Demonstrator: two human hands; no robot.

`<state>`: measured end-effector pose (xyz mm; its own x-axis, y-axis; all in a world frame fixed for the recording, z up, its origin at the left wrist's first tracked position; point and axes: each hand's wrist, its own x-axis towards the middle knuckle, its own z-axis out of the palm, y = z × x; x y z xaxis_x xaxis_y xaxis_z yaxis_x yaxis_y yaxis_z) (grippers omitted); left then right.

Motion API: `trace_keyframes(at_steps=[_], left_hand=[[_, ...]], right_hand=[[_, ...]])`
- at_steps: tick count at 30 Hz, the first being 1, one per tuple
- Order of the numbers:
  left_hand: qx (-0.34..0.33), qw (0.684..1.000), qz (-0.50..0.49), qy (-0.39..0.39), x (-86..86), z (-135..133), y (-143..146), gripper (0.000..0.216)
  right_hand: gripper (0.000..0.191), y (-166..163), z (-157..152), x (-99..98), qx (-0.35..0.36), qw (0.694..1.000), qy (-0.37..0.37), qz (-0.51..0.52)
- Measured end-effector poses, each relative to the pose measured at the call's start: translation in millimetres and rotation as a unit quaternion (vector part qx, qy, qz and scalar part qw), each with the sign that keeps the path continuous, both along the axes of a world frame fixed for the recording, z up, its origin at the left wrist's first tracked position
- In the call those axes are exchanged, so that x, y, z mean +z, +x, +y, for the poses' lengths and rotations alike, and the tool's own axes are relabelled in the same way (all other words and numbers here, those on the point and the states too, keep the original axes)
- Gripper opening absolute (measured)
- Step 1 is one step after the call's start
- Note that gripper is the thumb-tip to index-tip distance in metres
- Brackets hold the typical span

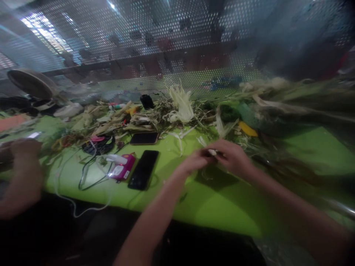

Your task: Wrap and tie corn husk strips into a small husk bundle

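Observation:
My left hand (194, 163) and my right hand (232, 157) meet above the green table (222, 207), fingers pinched together on a small pale strip of husk (213, 152) between them. The picture is blurred, so the strip's shape is hard to make out. A heap of dry corn husks and leaves (177, 107) lies just beyond my hands along the table's back.
Two dark phones (143, 169) (144, 138) lie left of my hands, beside a pink device (122, 168) with white and black cables. Another person's hand (23, 147) rests at the far left. A perforated metal screen (177, 48) stands behind the heap.

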<state>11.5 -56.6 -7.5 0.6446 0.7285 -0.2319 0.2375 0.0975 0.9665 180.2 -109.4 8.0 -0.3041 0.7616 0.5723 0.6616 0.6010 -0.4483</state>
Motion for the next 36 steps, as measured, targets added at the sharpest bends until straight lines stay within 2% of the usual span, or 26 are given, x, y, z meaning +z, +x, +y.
trace_keyframes(at_steps=[3,10,13,16,19,21,24,29,33,36], left_hand=[[-0.002,1.000,-0.011,-0.026,-1.1,-1.2,0.1,0.019],[-0.010,0.997,0.021,0.075,-7.1,6.2,-2.6,0.013],[-0.021,0.994,-0.011,0.108,-11.6,9.2,-4.5,0.013],[0.006,0.994,-0.014,0.106,-15.7,11.3,-4.3,0.014],[0.035,0.994,0.008,0.108,-17.1,12.6,-3.5,0.015],[0.062,0.990,0.014,0.126,-15.9,13.0,-3.8,0.015],[0.103,0.984,0.016,0.146,-11.7,13.4,-4.7,0.015],[0.133,0.987,-0.027,0.086,-3.3,12.6,-3.1,0.030],[0.150,0.985,-0.070,0.058,0.3,11.4,-1.4,0.024],[0.157,0.984,-0.083,0.032,-3.1,11.7,-0.8,0.026]], right_hand=[[0.021,1.4,-0.9,2.0,-0.021,1.000,0.006,-0.003],[0.026,7.3,4.4,-3.2,0.024,0.999,-0.008,-0.044],[0.032,7.8,5.7,-4.3,0.021,0.997,-0.031,-0.062],[0.032,6.8,4.9,-2.9,-0.019,0.997,-0.066,-0.041],[0.021,5.4,3.3,0.5,-0.074,0.992,-0.106,0.006],[0.014,5.1,3.0,2.2,-0.085,0.990,-0.106,0.023],[0.013,5.1,3.6,2.3,-0.083,0.992,-0.085,0.031],[0.016,4.5,4.6,0.0,-0.084,0.994,-0.067,0.025],[0.015,2.5,3.8,0.8,-0.112,0.989,-0.088,0.040],[0.009,0.8,2.7,2.3,-0.132,0.985,-0.104,0.046]])
